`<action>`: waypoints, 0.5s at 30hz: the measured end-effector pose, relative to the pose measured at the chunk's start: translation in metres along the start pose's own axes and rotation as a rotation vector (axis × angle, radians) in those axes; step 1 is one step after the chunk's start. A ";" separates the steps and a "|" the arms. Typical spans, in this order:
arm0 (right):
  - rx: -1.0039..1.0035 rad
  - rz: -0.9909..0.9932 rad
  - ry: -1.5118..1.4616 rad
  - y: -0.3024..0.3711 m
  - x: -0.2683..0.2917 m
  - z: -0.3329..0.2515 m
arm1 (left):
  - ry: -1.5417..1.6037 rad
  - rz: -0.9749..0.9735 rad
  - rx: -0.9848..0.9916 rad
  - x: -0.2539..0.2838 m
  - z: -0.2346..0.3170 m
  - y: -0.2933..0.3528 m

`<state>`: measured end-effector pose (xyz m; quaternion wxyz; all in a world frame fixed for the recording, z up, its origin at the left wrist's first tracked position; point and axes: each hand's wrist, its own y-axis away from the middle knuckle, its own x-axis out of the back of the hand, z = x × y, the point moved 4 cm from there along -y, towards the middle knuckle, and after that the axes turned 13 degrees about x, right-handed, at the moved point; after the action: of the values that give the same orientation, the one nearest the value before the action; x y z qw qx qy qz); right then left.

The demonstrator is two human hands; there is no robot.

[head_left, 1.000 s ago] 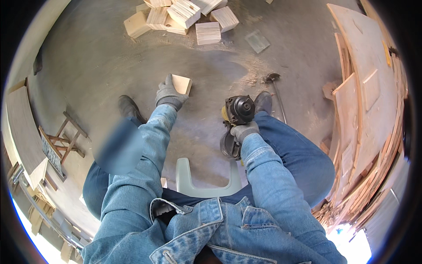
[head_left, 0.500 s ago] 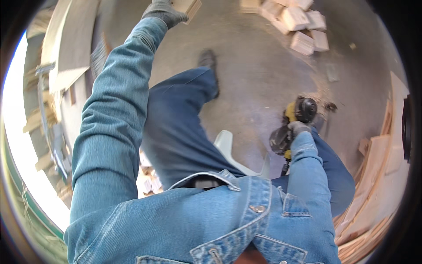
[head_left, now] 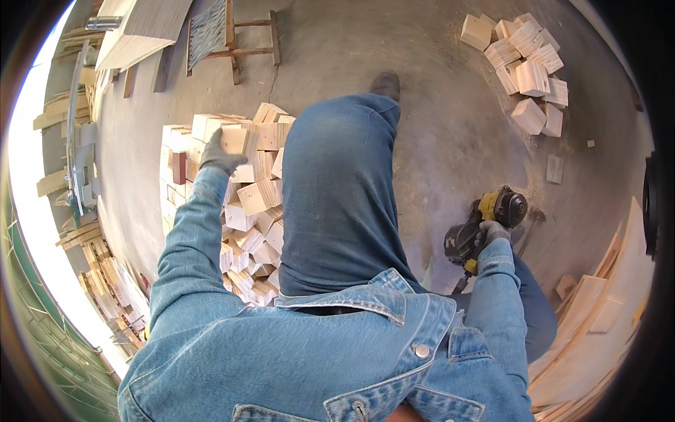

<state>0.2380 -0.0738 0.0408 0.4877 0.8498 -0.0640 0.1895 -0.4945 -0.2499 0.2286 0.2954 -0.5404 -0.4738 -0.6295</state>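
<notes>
My left hand (head_left: 219, 156), in a grey glove, has its thumb and fingers around a pale wooden block (head_left: 236, 138) on the large pile of wooden blocks (head_left: 259, 197) at my left. The fingertips are partly hidden against the block. Low at my right side, my right hand (head_left: 494, 232), also gloved, is closed on the handle of a yellow and black nail gun (head_left: 517, 207). The nail gun's round black end faces away from me. One block with a reddish-brown face (head_left: 178, 167) stands out in the pile.
A smaller heap of wooden blocks (head_left: 532, 79) lies on the floor at the far right. A wooden frame stand (head_left: 253, 51) and a board-topped bench (head_left: 144, 32) are at the far left. Boards (head_left: 583, 306) lean at the right. My bent leg (head_left: 341, 190) is between the hands.
My left hand has come back from the far left, where it held a wooden block, to the block pile. My view has shifted left. The right hand still holds the nail gun.
</notes>
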 end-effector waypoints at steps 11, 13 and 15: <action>-0.003 0.069 0.057 0.008 -0.004 -0.003 | 0.118 -0.026 0.085 -0.043 0.004 0.019; -0.016 0.078 0.053 0.008 -0.004 -0.001 | 0.009 -0.010 0.032 -0.046 0.026 0.023; 0.001 0.077 0.065 0.007 -0.003 -0.002 | -0.024 -0.017 0.043 -0.050 0.040 0.018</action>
<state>0.2322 -0.0759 0.0460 0.4814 0.8403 -0.0808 0.2360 -0.4508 -0.2273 0.1840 0.2958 -0.5376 -0.4951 -0.6151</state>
